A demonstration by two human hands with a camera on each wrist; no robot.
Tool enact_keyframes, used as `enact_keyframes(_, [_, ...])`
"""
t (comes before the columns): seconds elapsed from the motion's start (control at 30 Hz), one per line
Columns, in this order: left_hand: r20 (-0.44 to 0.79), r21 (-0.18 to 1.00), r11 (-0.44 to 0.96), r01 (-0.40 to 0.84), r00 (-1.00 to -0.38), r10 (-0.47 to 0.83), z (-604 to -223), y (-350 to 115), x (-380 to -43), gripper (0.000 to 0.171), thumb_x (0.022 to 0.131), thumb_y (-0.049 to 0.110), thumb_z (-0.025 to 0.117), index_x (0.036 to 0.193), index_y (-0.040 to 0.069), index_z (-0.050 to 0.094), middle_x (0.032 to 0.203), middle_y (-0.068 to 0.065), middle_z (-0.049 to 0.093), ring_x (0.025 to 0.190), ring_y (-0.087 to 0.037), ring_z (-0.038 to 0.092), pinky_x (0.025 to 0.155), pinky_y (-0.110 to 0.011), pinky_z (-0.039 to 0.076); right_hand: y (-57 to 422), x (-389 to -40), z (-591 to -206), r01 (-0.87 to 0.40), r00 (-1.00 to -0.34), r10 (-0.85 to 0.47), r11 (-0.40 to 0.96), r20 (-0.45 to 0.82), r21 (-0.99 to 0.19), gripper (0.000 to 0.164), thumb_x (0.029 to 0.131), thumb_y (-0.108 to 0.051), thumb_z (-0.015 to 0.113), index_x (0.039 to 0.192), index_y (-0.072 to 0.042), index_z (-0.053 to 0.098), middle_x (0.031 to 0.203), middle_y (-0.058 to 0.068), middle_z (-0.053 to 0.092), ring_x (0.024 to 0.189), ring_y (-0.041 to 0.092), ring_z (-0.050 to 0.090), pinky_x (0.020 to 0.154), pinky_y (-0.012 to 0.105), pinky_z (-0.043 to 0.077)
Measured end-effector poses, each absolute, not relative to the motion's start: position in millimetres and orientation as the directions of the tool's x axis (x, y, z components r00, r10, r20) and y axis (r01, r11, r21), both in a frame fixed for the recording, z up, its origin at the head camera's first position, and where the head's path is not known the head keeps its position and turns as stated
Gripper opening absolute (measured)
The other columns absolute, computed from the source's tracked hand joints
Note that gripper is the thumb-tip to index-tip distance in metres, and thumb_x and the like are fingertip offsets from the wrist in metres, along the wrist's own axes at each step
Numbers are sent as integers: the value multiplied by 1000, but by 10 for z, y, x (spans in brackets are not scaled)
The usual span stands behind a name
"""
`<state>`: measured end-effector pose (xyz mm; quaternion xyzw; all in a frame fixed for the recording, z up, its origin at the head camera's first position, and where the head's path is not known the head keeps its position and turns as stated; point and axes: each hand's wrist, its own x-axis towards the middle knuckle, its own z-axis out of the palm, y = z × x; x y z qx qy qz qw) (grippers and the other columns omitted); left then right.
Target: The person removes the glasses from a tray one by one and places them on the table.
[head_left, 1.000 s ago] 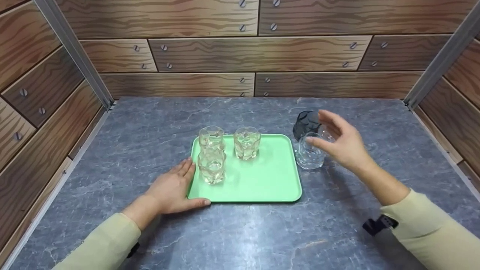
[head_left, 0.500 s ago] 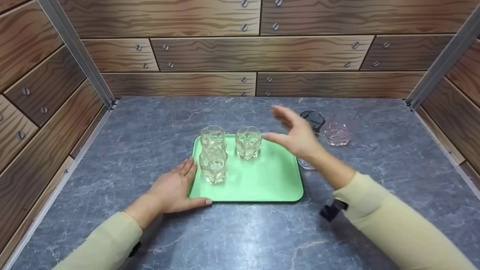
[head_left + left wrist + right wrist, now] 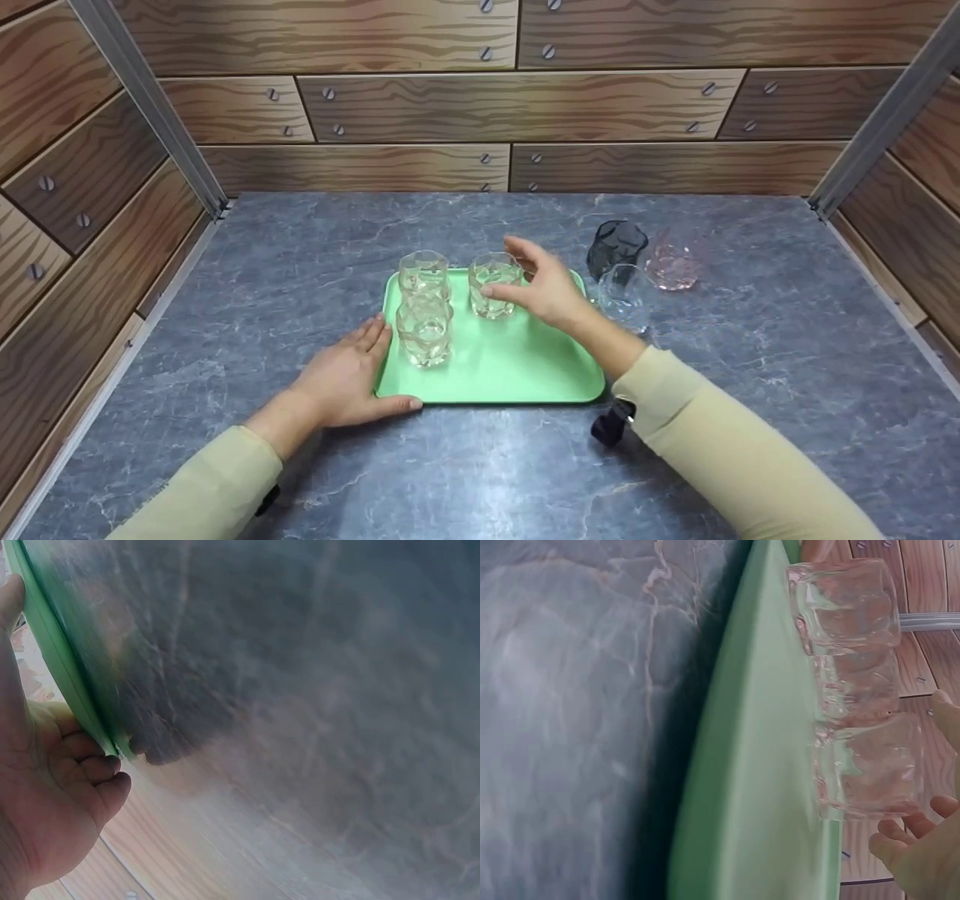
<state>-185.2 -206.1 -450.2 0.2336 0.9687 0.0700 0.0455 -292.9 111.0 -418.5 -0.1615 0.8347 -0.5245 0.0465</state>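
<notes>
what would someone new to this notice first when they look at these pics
Probably the bright green tray in the middle of the grey tabletop, with three clear glasses standing toward its left and far sides. Next, the two hands: the left hand at the tray's near left corner, the right hand beside the rightmost of those glasses. Off the tray to the right, a dark glass and a pink one add contrast.

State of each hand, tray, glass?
Tray: flat, loaded
Near-left tray glass: upright
Far-left tray glass: upright
Right tray glass: upright
Clear off-tray glass: upright, partly hidden
Dark glass: upright
Pink glass: upright
Left hand: touching tray edge
Right hand: open at right tray glass, contact unclear
</notes>
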Motion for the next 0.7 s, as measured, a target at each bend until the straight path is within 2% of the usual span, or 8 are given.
enact_keyframes(0.17, [-40,158,879,450,-886,461,-4507,-2061,-1854,125,90,87,52,159,-14,30,164,-36,28,153,-50,31,121,-57,35,1063,-2937,-4246,-206,-946,-317,416,71,-886,103,82,-37,94,165,-10,38,164,15,44,150,35,42,124,45,35])
enact_keyframes(0.3, [-26,158,876,455,-885,465,-4512,-2066,-1852,123,90,86,54,159,-14,31,164,-36,30,152,-50,33,121,-57,36,1042,-2932,-4273,-177,-952,-301,427,45,-887,103,82,-37,94,165,-13,38,162,13,46,144,34,48,119,46,41])
enact_keyframes(0.43, [-27,162,876,455,-885,465,-4514,-2066,-1854,124,90,86,54,159,-14,31,163,-36,30,152,-50,33,121,-57,36,1027,-2938,-4300,-161,-957,-286,415,40,-895,102,82,-36,94,165,-13,39,161,12,49,138,33,53,114,45,46])
enact_keyframes(0.7, [-37,165,878,450,-887,461,-4514,-2065,-1857,125,90,87,52,160,-14,30,164,-36,29,152,-50,32,121,-57,35,1006,-2943,-4316,-165,-959,-277,392,55,-905,98,82,-32,94,163,-12,42,154,11,55,134,32,56,112,44,49])
